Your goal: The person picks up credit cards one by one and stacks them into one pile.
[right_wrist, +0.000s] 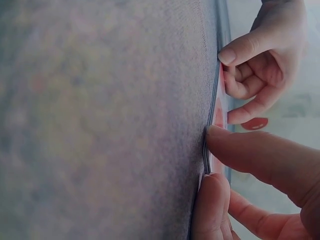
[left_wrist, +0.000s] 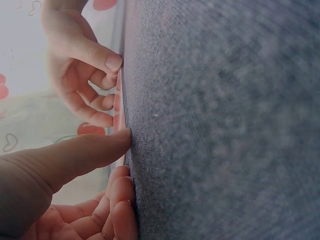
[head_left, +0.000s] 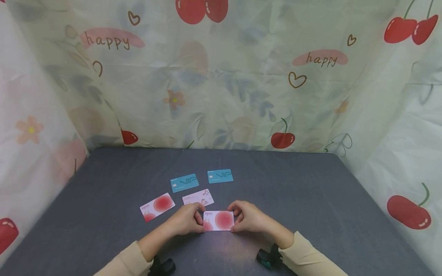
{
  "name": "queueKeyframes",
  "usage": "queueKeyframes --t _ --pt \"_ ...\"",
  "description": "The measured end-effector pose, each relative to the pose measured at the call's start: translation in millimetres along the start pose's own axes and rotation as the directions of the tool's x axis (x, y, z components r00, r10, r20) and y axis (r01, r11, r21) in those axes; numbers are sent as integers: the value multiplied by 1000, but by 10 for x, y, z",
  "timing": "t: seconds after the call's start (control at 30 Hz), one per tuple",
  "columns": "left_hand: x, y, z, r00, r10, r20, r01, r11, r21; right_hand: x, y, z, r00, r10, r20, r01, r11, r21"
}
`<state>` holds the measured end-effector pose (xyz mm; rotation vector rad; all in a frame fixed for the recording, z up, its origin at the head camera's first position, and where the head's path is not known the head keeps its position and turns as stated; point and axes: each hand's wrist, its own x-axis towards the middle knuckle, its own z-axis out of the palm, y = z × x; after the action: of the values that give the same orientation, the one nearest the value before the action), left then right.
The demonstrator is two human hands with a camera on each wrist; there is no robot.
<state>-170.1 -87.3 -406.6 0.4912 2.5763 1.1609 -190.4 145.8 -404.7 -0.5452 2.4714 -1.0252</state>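
Observation:
Low in the middle of the head view lies a small stack of cards [head_left: 218, 221], its top card white with red circles. Layered edges of the stack [right_wrist: 206, 155] show in the right wrist view. My left hand [head_left: 188, 218] holds its left end, thumb at the near corner and index finger at the far one. At the right end, my right hand [head_left: 248, 217] grips in the same way. Just beyond the left fingers is a pale pink card [head_left: 199, 197], partly covered by them. A matching red-circle card [head_left: 157, 207] lies further left, tilted.
Two blue VIP cards, a left one [head_left: 184, 183] and a right one [head_left: 220, 176], lie farther back on the dark grey tabletop [head_left: 293, 184]. A cherry-printed curtain [head_left: 235, 96] stands along the table's back and sides. Black wrist straps sit at both cuffs.

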Motion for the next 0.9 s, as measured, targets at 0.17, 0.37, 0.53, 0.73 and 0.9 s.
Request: queueKeyframes --t 0.17,0.37,0.53,0.73,0.9 --pt "9 -2 1 1000 -1 5 1 1000 -3 -1 -11 -5 1000 3 4 -3 1000 -1" --pt "4 -2 1 1000 -7 5 7 1000 -8 -4 -15 -7 1000 2 5 -2 1000 -4" --pt "3 -8 4 1000 -19 7 19 1000 -15 -3 -16 -6 1000 2 6 -2 1000 -4" --pt "10 -17 7 1000 -11 6 11 1000 -10 5 -7 -4 1000 0 4 0 1000 -1" --pt "10 -21 5 1000 -8 9 8 1000 -9 10 -1 -6 1000 -3 5 3 1000 -2"
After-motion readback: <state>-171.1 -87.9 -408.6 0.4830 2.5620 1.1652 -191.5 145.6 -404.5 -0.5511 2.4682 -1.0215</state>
